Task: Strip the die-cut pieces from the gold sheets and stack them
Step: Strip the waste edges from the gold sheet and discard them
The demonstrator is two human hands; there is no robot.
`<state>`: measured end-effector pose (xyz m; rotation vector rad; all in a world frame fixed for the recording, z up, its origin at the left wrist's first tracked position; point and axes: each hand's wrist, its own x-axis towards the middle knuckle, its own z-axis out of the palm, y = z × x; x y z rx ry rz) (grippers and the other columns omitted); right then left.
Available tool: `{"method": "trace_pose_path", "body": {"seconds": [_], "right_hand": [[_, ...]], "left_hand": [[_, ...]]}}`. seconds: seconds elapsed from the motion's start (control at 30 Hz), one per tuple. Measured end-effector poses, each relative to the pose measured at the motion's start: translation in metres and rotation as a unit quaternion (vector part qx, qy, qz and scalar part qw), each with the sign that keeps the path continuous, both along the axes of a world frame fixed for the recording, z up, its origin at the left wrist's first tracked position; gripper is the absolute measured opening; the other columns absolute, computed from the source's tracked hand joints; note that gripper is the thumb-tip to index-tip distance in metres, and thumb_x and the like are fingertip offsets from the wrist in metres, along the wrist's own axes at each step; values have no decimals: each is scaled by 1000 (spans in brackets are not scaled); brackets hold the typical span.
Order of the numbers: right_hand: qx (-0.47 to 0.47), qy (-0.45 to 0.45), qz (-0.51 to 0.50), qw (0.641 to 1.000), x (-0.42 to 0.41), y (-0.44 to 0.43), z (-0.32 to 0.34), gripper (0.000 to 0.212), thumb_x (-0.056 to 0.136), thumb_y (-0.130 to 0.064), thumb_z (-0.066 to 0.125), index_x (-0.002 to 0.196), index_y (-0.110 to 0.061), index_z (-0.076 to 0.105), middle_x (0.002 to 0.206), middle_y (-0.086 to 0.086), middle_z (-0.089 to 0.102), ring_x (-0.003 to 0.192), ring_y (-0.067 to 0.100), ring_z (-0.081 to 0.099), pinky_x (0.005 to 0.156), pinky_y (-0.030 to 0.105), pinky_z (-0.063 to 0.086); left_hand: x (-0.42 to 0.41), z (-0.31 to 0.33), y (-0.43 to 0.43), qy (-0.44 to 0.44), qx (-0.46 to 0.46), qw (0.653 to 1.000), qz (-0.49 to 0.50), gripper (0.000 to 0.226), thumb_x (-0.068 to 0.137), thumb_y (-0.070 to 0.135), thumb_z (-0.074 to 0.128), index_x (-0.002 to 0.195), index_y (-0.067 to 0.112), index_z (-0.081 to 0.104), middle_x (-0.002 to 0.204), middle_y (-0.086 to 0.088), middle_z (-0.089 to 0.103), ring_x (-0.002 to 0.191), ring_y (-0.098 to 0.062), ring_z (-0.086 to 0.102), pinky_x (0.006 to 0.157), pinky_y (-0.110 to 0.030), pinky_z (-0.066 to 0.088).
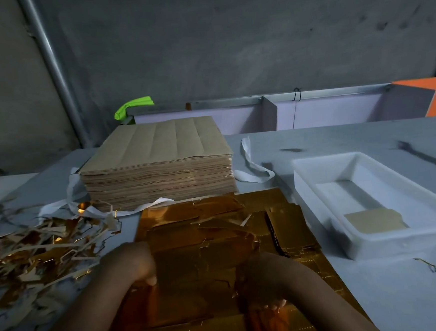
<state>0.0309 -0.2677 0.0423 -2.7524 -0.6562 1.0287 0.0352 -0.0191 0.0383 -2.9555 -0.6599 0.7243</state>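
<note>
Two forearms reach over shiny gold die-cut card sheets (192,248) lying on the grey surface (378,296). The left hand (134,263) curls around a sheet's edge, and the right hand (263,289) pinches the gold card. A small stack of stripped gold pieces (289,227) sits just beside a white plastic tray (317,183).

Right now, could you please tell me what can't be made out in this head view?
All in the head view:
- Left hand grip: blur and gloom hide whether its fingers pinch the gold sheets.
- Right hand grip: fingers mostly tucked under the hand itself.
- Gold sheets' near edge: cut off by the frame's bottom edge.
- Dark tool on the table: blurred, cut by the right edge.
</note>
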Motion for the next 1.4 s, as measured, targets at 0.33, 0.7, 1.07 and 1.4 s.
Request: {"method": "trace_pose_path", "body": {"seconds": [0.33,0.7,1.07,1.4], "right_hand": [[-5,-74,-10,997,-2,3,6,41,100,-21,54,140,-13,46,128,12,59,102,20,61,87,29,52],[-35,-181,-95,978,24,-5,-19,40,100,-28,55,138,-23,45,110,2,61,96,17,62,86,33,53],[11,-287,-196,938,51,-3,-34,31,99,-28,54,127,-22,40,77,-6,52,64,8,52,56,25,39],[15,-324,-215,921,64,-2,-38,33,100,-23,51,130,-19,38,76,-6,50,63,9,50,60,26,44]], "left_hand": [[42,-1,-37,-172,-28,982,-78,43,91,25,58,133,26,49,140,-6,40,114,-24,52,81,-32,46],[67,-35,-84,-254,-103,959,-72,73,89,50,63,150,32,27,149,-6,37,135,-29,40,102,-40,42],[63,-67,-76,-374,-151,914,-55,46,90,47,62,124,26,39,122,-1,54,112,-18,53,94,-35,49],[63,-97,-58,-364,-134,918,-87,45,97,58,39,137,38,41,135,4,39,123,-14,39,100,-30,37]]}}
